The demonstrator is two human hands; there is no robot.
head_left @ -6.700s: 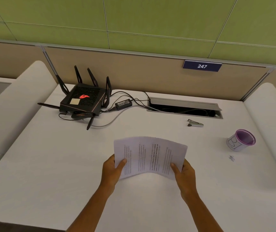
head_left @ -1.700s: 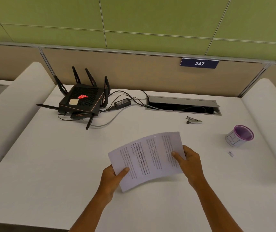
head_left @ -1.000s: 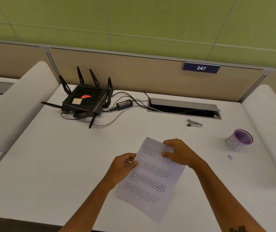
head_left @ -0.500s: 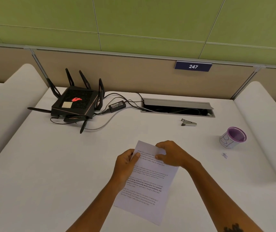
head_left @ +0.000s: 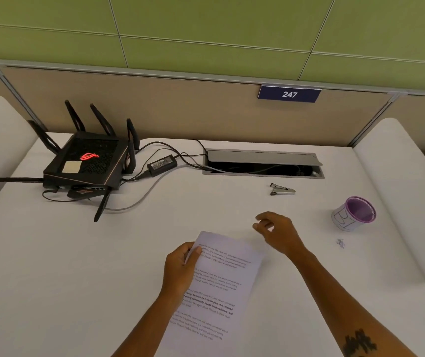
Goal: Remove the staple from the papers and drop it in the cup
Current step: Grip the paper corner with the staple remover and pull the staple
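Note:
The printed papers [head_left: 219, 284] lie lengthwise on the white desk in front of me. My left hand [head_left: 180, 266] grips their upper left edge, thumb on top near the corner. My right hand [head_left: 274, 231] hovers off the papers just past their top right corner, fingers loosely curled and apart, nothing visibly in them. The staple itself is too small to make out. A staple remover [head_left: 282, 189] lies farther back on the desk. The white cup with a purple rim [head_left: 353, 213] stands upright at the right.
A black router [head_left: 85, 164] with antennas, a power brick [head_left: 162, 164] and cables sit at the back left. An open cable tray [head_left: 263, 166] is set into the desk's back. A small scrap [head_left: 340, 243] lies before the cup. Padded dividers flank both sides.
The papers were turned from sideways to lengthwise and lowered to the desk. My right hand has let go of their top edge and moved up and right; my left hand keeps its grip.

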